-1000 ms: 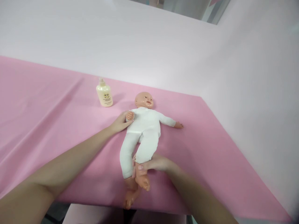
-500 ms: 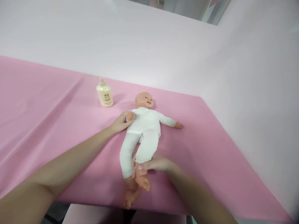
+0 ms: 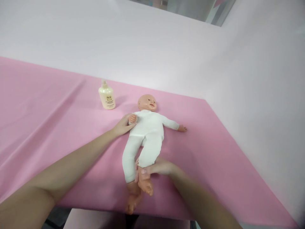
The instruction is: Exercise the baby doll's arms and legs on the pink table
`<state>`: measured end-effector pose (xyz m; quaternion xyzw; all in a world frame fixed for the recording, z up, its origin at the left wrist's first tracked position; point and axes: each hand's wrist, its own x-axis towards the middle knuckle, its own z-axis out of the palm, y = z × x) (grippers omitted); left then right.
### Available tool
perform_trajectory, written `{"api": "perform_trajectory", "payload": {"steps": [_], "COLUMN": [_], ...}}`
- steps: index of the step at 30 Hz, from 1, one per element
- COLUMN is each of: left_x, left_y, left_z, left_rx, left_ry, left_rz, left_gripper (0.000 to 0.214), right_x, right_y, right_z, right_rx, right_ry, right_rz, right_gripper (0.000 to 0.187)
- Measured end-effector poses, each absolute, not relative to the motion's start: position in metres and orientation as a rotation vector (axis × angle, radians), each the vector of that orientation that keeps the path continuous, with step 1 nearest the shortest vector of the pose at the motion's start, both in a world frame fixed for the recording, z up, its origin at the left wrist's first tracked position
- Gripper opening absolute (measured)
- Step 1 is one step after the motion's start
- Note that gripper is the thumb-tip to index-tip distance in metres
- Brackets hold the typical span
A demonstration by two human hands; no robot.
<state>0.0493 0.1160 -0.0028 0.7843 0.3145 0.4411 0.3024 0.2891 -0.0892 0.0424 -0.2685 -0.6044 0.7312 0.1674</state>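
**A doll (image 3: pixel 147 124) lying lengthwise between two gripping hands**

From my remote seat I see the left hand (image 3: pixel 122 125) curled around the doll's arm on that side, the small fist (image 3: pixel 132 118) showing beyond the thumb; most of the fingers are hidden. The right hand (image 3: pixel 162 166) clasps the lower leg on its own side by the trouser cuff (image 3: pixel 147 162), thumb in front, fingers showing between the legs. Key relation: the doll lies on its back straight ahead, its long axis running away from me and leaning slightly right, head (image 3: pixel 145 101) far, feet (image 3: pixel 146 187) toward the near edge. Both hands touch it, so neither is nearer overall; the left is closer to the head, the right to the feet. The other arm (image 3: pixel 172 122) reaches out to the right, ungripped. Farther out, an upright bottle (image 3: pixel 107 99) stands left of the head, apart from it. Pink cloth (image 3: pixel 205 159) lies beneath, with a white wall (image 3: pixel 119 41) behind. Against the frame half a second ago, I find both grips and the doll's pose unchanged
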Motion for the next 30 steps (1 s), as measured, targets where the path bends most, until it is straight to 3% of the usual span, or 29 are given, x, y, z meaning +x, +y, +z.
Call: {"api": "perform_trajectory", "payload": {"steps": [30], "left_x": [0.0509], "left_y": [0.1151], "left_z": [0.0002], "left_rx": [2.072], "left_ry": [0.824], "left_rz": [1.183], "left_gripper": [0.059], "right_x": [0.2884], "right_y": [-0.0869], "right_z": [0.0352], "right_rx": [-0.726], "right_ry": [-1.625], "right_rz": [2.143], "right_gripper": [0.057]}}
